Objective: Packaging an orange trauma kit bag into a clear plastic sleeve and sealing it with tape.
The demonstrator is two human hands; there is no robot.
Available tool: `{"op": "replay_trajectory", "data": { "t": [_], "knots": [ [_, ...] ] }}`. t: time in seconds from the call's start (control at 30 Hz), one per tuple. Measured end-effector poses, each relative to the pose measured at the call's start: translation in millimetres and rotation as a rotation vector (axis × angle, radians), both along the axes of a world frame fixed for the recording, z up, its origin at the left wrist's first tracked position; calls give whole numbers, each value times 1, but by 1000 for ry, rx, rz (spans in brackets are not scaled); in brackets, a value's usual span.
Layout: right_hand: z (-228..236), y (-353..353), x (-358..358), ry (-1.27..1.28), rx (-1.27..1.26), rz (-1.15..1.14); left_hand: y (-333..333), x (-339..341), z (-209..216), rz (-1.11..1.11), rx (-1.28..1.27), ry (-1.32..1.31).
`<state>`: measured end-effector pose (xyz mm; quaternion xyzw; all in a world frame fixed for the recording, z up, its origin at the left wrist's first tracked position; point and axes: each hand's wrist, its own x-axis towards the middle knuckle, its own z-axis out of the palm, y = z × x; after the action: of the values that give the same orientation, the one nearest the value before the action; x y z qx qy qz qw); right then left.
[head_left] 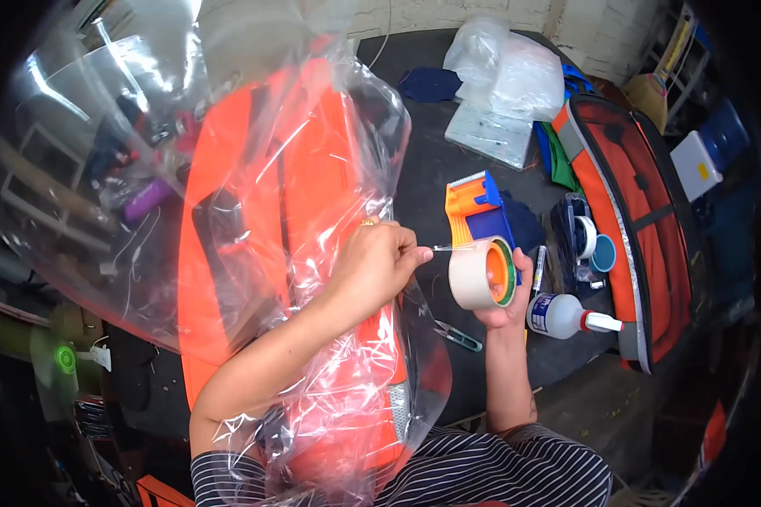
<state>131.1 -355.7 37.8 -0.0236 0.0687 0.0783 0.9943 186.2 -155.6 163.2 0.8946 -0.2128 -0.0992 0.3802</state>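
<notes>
In my right hand (511, 297) is a tape dispenser (472, 211) with an orange and blue body, a toothed cutter at its far end and a roll of clear tape (472, 279) mounted on it. My left hand (379, 264) pinches the loose end of the tape, a short strip stretched between fingers and roll. Beneath my left arm lies a bright orange bag (317, 160) inside a large clear plastic bag (228, 177), which billows up on the left. The left hand is over the plastic's right edge.
On the dark table (423, 127) lie thread snips (459, 336), a white spray bottle (558, 316), a marker (539, 269) and a teal tape roll (603, 253). An orange and black bag (630, 211) stands at right. Folded clear plastic (516, 76) sits at the back.
</notes>
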Motion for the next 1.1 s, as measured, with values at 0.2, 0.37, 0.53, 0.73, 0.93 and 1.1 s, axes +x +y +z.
{"op": "replay_trajectory", "data": {
  "t": [0.2, 0.37, 0.53, 0.73, 0.93, 1.1],
  "knots": [
    [-5, -11, 0, -33, -59, 48, 10, -2, -12, -13, 0, -257],
    [-20, -24, 8, -267, -413, -141, 16, -6, -7, -91, -25, -118],
    [-36, -23, 22, 65, -608, -99, 5, -2, -26, -246, 60, -435],
    [-108, -1, 21, 325, -1378, -155, -17, 24, -39, -372, 372, -478],
    [-84, 7, 9, 277, -2062, -87, -19, 26, -53, -493, 486, -431],
    [-61, 6, -7, 110, -2349, -550, -22, 14, -47, -566, 482, -401]
  ]
}}
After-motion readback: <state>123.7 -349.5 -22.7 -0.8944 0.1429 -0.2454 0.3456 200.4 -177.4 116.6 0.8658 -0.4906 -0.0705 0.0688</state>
